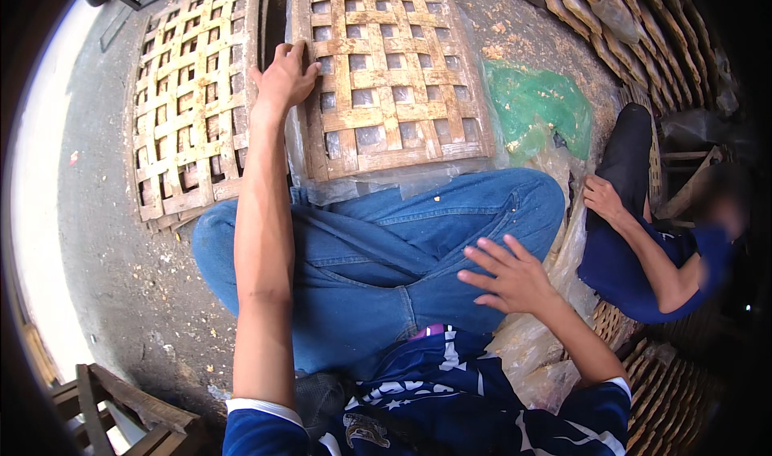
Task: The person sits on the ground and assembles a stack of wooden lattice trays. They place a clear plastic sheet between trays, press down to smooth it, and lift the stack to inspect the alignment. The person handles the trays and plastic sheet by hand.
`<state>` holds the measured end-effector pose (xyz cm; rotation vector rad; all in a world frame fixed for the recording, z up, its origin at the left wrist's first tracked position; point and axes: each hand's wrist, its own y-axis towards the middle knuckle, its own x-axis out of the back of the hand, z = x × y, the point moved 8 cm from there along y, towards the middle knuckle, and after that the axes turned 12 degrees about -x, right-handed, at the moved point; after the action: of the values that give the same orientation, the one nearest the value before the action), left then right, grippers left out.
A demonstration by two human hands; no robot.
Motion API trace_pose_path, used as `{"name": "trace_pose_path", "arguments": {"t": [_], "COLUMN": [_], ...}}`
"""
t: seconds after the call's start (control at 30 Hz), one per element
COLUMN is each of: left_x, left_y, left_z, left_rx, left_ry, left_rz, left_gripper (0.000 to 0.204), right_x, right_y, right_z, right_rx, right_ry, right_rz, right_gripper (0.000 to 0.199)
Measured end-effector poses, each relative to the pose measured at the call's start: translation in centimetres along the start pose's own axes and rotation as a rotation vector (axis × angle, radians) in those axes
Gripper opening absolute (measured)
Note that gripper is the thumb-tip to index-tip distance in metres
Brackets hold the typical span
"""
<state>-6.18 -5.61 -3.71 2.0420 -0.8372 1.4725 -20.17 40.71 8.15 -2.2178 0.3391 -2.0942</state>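
Note:
My left hand (285, 76) is at the left edge of a woven lattice tray (378, 82) that lies in front of my crossed legs. Its thumb rests on the tray's frame while the fingers bend down over the side, into the gap beside it; the fingertips are hidden. Clear plastic sheeting (378, 189) sticks out under the tray's near edge. Over my right thigh hovers my right hand (511, 277), fingers spread, holding nothing.
Left of the gap lies a second lattice tray (193, 94), on a stack. Green netting or plastic (539, 106) lies right of the trays. Another person (643, 255) sits close at the right. Stacked wavy-edged racks (635, 34) stand far right; a wooden crate (125, 416) stands near left.

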Motion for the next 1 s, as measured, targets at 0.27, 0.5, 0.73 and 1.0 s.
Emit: {"name": "trace_pose_path", "arguments": {"t": [0.27, 0.5, 0.73, 1.0], "left_x": [0.8, 0.7, 0.7, 0.3], "left_y": [-0.8, -0.8, -0.8, -0.3], "left_z": [0.1, 0.6, -0.2, 0.4], "left_rx": [0.003, 0.050, 0.023, 0.032], "left_ry": [-0.035, -0.089, -0.092, -0.058], "left_rz": [-0.055, -0.015, -0.042, -0.018], "left_gripper": [0.056, 0.060, 0.057, 0.058], "right_x": [9.6, -1.4, 8.7, 5.3], "right_y": [-0.1, -1.6, -0.4, 1.6], "right_z": [-8.7, -2.0, -9.8, -16.0], "right_rx": [-0.568, -0.018, -0.543, -0.690], "right_ry": [0.058, -0.075, 0.016, 0.041], "right_rz": [-0.508, -0.061, -0.413, -0.234], "right_gripper": [0.042, 0.059, 0.037, 0.044]}}
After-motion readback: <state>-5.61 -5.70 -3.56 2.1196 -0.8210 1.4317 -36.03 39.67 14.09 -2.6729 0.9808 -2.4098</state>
